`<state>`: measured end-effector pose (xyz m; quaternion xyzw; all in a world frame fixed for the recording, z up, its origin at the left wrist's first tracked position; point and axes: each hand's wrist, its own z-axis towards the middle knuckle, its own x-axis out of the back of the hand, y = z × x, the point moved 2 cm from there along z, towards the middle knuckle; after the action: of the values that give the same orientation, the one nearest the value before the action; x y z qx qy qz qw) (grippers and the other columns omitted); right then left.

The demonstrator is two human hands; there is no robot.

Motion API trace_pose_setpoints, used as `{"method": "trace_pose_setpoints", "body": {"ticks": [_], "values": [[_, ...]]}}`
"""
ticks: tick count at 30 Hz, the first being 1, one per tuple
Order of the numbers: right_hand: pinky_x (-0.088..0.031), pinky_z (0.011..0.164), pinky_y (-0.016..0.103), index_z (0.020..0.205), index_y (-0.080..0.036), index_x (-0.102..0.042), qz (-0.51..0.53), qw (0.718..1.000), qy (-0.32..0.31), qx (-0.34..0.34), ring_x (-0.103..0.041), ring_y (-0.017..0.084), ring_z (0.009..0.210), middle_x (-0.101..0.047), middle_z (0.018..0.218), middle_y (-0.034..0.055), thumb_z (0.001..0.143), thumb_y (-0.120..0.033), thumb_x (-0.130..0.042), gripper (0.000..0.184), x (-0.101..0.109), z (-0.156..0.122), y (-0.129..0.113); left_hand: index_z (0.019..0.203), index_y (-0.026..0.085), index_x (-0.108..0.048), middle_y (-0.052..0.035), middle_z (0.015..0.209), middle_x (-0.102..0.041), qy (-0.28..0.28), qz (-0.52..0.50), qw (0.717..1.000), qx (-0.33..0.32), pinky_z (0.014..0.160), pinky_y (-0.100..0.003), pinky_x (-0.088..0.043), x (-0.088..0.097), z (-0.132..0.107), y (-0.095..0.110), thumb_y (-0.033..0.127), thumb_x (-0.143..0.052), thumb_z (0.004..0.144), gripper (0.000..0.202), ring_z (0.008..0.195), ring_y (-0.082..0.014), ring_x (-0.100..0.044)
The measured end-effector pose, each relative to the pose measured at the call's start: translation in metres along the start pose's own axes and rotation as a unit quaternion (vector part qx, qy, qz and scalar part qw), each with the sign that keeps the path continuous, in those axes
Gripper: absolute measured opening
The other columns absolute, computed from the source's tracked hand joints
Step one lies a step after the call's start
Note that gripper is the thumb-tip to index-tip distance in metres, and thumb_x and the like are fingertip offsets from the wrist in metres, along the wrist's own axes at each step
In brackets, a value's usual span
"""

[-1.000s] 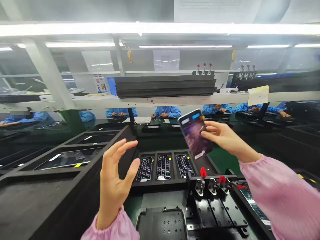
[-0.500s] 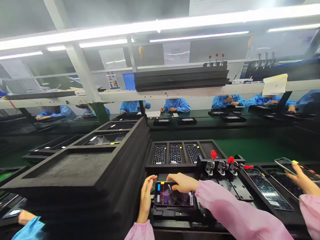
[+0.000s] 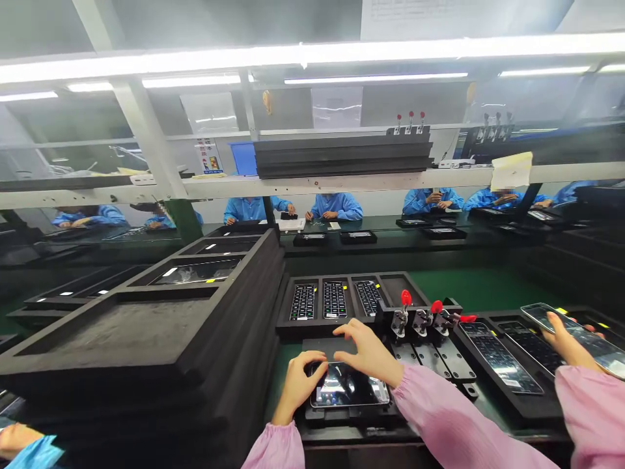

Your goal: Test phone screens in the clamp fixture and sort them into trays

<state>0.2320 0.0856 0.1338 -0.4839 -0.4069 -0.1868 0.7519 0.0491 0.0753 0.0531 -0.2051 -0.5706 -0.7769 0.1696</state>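
A smartphone (image 3: 349,391) lies sideways, glass up, on a black fixture (image 3: 354,413) in front of me. Its dark screen reflects the lights, and small white labels show near its right end. My left hand (image 3: 299,383) is curled round the phone's far left corner, with the thumb over the glass. Above the far edge, my right hand (image 3: 368,352) is open, thumb and forefinger spread apart with nothing visible between them. Just beyond is a black tray (image 3: 284,322) holding several phone-shaped parts with key-like patterns.
Toggle clamps (image 3: 422,319) with red handles stand right of my hands. Stacked black foam trays (image 3: 229,345) rise on the left. A co-worker's hand (image 3: 566,342) holds another phone at right, beside a tray with phones (image 3: 502,358). Several people in blue sit opposite.
My left hand has closed in on the phone's corner. My right hand has lifted off the screen, its fingers spreading. The screen's coloured marks and yellow tab no longer show. The view has shifted slightly.
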Motion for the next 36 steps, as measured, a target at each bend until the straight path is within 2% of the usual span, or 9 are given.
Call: {"method": "trace_pose_setpoints", "body": {"ticks": [3, 7, 11, 15, 19, 26, 29, 32, 36], "values": [[-0.041, 0.068, 0.023, 0.095, -0.022, -0.06, 0.083, 0.987, 0.132, 0.035, -0.051, 0.01, 0.074, -0.053, 0.08, -0.0003, 0.078, -0.031, -0.057, 0.02, 0.043, -0.018, -0.011, 0.075, 0.023, -0.07, -0.0026, 0.087, -0.071, -0.024, 0.022, 0.999, -0.023, 0.083, -0.036, -0.047, -0.02, 0.008, 0.01, 0.035, -0.051, 0.081, 0.023, 0.087, -0.0224, -0.063], [-0.041, 0.062, 0.025, 0.087, -0.019, -0.061, 0.101, 0.965, 0.243, 0.019, -0.05, 0.011, 0.066, -0.056, 0.073, 0.0006, 0.081, -0.036, -0.053, 0.019, 0.086, -0.036, -0.009, 0.08, 0.024, -0.068, -0.0022, 0.084, -0.07, -0.05, 0.043, 0.996, -0.054, 0.081, -0.038, -0.045, -0.048, 0.017, 0.023, 0.033, -0.048, 0.084, 0.022, 0.083, -0.0225, -0.062], [-0.043, 0.062, 0.027, 0.082, -0.019, -0.061, 0.113, 0.938, 0.329, -0.005, -0.05, 0.012, 0.064, -0.059, 0.073, 0.0016, 0.08, -0.039, -0.054, 0.022, 0.102, -0.046, 0.006, 0.081, 0.022, -0.063, -0.0031, 0.092, -0.067, -0.074, 0.045, 0.992, -0.091, 0.083, -0.035, -0.044, -0.063, 0.018, 0.032, 0.026, -0.043, 0.086, 0.021, 0.089, -0.0209, -0.06], [-0.044, 0.063, 0.028, 0.081, -0.02, -0.06, 0.095, 0.917, 0.388, -0.006, -0.053, 0.013, 0.07, -0.061, 0.079, 0.0027, 0.08, -0.037, -0.054, 0.019, 0.106, -0.049, 0.019, 0.077, 0.022, -0.057, -0.0032, 0.112, -0.058, -0.116, 0.03, 0.984, -0.133, 0.088, -0.03, -0.042, -0.058, 0.014, 0.038, 0.022, -0.039, 0.088, 0.021, 0.104, -0.0178, -0.054], [-0.044, 0.063, 0.028, 0.078, -0.021, -0.061, 0.063, 0.91, 0.409, 0.003, -0.054, 0.015, 0.08, -0.06, 0.085, 0.0032, 0.079, -0.034, -0.055, 0.014, 0.108, -0.048, 0.024, 0.079, 0.022, -0.053, -0.0048, 0.12, -0.049, -0.146, 0.018, 0.977, -0.152, 0.087, -0.029, -0.043, -0.045, 0.011, 0.039, 0.023, -0.037, 0.089, 0.019, 0.098, -0.0159, -0.057], [-0.047, 0.064, 0.028, 0.08, -0.021, -0.061, 0.034, 0.91, 0.412, 0.015, -0.056, 0.016, 0.085, -0.06, 0.091, 0.004, 0.08, -0.033, -0.054, 0.014, 0.107, -0.049, 0.025, 0.08, 0.021, -0.049, -0.0075, 0.113, -0.049, -0.152, 0.0, 0.976, -0.154, 0.09, -0.031, -0.04, -0.035, 0.009, 0.031, 0.024, -0.036, 0.09, 0.017, 0.105, -0.0181, -0.052], [-0.049, 0.077, 0.033, 0.094, -0.022, -0.06, -0.003, 0.924, 0.382, 0.02, -0.053, 0.019, 0.1, -0.057, 0.108, 0.0057, 0.082, -0.034, -0.051, 0.019, 0.104, -0.046, 0.026, 0.081, 0.021, -0.048, -0.0076, 0.111, -0.05, -0.16, -0.005, 0.974, -0.158, 0.091, -0.031, -0.04, -0.035, 0.008, 0.033, 0.023, -0.036, 0.09, 0.015, 0.106, -0.0182, -0.05], [-0.04, 0.097, 0.04, 0.119, -0.022, -0.048, -0.05, 0.949, 0.311, 0.018, -0.042, 0.021, 0.117, -0.045, 0.127, 0.0074, 0.084, -0.035, -0.048, 0.036, 0.099, -0.04, 0.028, 0.081, 0.021, -0.048, -0.0076, 0.111, -0.049, -0.176, -0.008, 0.97, -0.167, 0.09, -0.03, -0.04, -0.033, 0.005, 0.036, 0.022, -0.036, 0.09, 0.015, 0.104, -0.0177, -0.05], [-0.04, 0.096, 0.036, 0.122, -0.021, -0.044, -0.057, 0.951, 0.303, 0.004, -0.049, 0.018, 0.109, -0.053, 0.116, 0.0062, 0.087, -0.034, -0.045, 0.037, 0.097, -0.044, 0.03, 0.08, 0.02, -0.048, -0.0084, 0.115, -0.046, -0.203, -0.018, 0.962, -0.179, 0.092, -0.03, -0.038, -0.027, 0.005, 0.037, 0.022, -0.038, 0.089, 0.014, 0.103, -0.0176, -0.05]]}}
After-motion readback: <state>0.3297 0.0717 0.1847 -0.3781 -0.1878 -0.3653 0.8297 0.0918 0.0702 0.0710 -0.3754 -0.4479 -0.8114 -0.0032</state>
